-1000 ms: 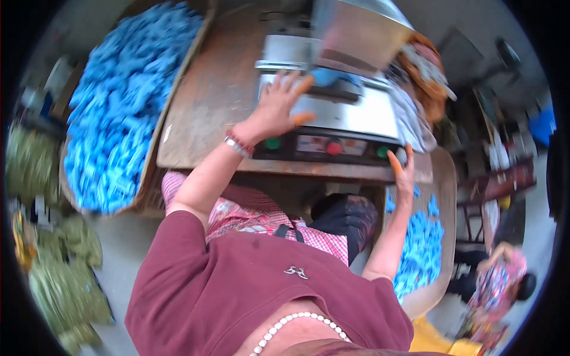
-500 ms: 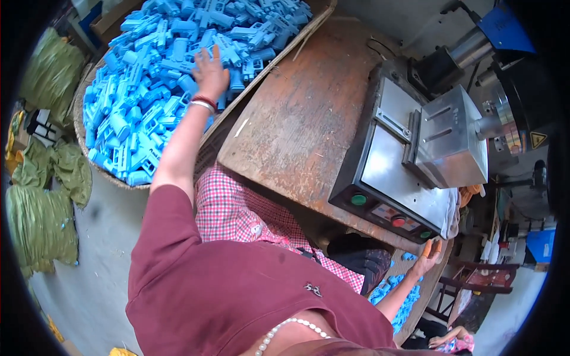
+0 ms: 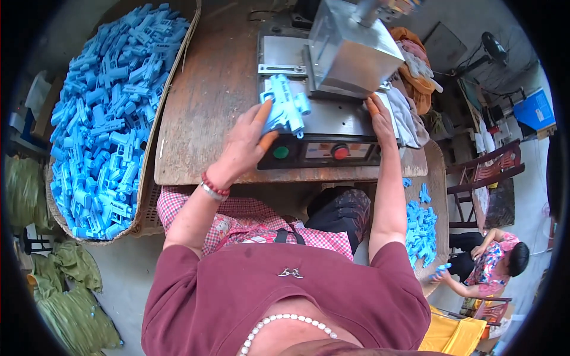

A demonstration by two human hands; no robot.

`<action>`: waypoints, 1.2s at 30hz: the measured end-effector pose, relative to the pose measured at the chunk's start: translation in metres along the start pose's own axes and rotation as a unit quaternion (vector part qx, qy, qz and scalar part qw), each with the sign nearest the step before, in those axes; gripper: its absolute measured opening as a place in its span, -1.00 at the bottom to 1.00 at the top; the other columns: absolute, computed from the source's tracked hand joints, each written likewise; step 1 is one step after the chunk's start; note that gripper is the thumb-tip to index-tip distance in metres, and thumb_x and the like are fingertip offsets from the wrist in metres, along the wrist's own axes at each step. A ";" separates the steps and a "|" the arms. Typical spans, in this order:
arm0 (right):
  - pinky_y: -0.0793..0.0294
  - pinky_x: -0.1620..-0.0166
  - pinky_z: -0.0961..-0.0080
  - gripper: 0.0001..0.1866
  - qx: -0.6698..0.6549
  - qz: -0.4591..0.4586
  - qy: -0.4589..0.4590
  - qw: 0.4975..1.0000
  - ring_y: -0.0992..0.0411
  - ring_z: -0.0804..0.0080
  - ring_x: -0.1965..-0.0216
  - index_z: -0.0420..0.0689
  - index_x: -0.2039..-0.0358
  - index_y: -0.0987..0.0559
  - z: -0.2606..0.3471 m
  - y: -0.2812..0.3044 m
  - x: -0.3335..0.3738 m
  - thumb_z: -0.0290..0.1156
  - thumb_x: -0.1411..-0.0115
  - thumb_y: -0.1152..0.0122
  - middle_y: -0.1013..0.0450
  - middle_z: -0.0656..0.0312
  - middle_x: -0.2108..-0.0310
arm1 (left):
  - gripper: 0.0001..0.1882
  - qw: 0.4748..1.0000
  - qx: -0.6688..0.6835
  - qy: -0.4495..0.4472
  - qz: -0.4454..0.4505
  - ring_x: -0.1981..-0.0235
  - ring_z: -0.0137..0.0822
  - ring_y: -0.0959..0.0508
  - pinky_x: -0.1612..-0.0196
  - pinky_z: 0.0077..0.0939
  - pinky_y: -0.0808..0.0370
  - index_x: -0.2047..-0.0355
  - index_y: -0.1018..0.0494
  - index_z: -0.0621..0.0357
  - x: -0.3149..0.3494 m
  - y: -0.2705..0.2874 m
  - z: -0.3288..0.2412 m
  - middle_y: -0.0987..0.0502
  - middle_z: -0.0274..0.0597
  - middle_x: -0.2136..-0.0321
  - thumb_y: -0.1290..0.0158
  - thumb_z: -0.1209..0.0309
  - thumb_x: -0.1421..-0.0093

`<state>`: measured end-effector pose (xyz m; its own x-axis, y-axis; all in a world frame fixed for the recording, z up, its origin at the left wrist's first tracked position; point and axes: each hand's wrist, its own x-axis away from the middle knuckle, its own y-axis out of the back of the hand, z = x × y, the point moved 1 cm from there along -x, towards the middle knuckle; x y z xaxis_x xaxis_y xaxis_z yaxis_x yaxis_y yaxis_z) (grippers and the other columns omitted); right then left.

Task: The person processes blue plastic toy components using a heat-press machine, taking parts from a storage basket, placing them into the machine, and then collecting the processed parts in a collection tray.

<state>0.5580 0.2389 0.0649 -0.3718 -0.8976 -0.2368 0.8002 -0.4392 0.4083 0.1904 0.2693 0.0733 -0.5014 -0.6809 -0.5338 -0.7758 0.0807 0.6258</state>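
Observation:
My left hand is closed around a light blue plastic toy pistol, held above the front left of a bench press machine. Orange covers show on some of its fingertips. My right hand reaches along the machine's right side, fingers stretched out. Its fingertips are by the lower corner of the shiny metal block, partly hidden there. A large wicker basket heaped with similar blue toy pistols stands to the left.
The machine sits on a worn wooden table, with green and red buttons on its front. Cloths lie at its right. More blue toy pistols lie on a lower surface at right, where another person sits. Green sacks stand lower left.
My left hand has come from the basket's heap to the machine, now with a toy pistol. My right hand has moved from the machine's front corner to beside the metal block. The view has turned.

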 end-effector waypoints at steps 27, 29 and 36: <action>-0.02 -0.32 0.42 -0.31 0.116 -0.209 0.045 0.970 -0.14 0.24 -0.28 -0.23 -0.25 -0.26 -0.034 0.118 0.132 -0.36 -0.17 -0.31 -0.27 0.06 -0.21 | -0.44 0.969 -0.237 -0.059 -0.044 -0.23 0.09 -0.22 -0.15 0.09 -0.17 -0.16 -0.31 0.09 -0.113 -0.102 -0.025 -0.30 0.02 -0.18 -0.01 0.09 -0.22; 0.00 -0.32 0.43 -0.15 0.089 -0.103 -0.046 0.990 -0.11 0.25 -0.30 -0.28 -0.28 -0.19 -0.055 0.093 0.120 -0.16 -0.11 -0.38 -0.20 -0.01 -0.25 | -0.21 0.988 -0.126 -0.062 0.068 -0.34 0.18 -0.01 -0.27 0.22 -0.02 -0.31 -0.15 -0.03 -0.071 -0.059 -0.016 -0.07 0.06 -0.33 -0.07 -0.08 -0.15; -0.17 -0.22 0.49 -0.12 0.151 -0.099 -0.060 0.982 -0.26 0.33 -0.14 -0.34 -0.26 -0.22 -0.122 0.092 0.104 -0.12 -0.08 -0.41 -0.30 0.04 -0.16 | -0.29 0.988 -0.079 -0.108 0.073 -0.27 0.26 -0.15 -0.25 -0.04 -0.23 -0.23 -0.26 0.01 -0.001 -0.032 0.026 -0.21 0.10 -0.25 -0.17 0.05 -0.12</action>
<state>0.6504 0.1103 -0.0300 -0.5730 -0.7835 -0.2404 0.5372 -0.5805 0.6119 0.2056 0.2864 0.0388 -0.6867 -0.4982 -0.5293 -0.6281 0.0403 0.7770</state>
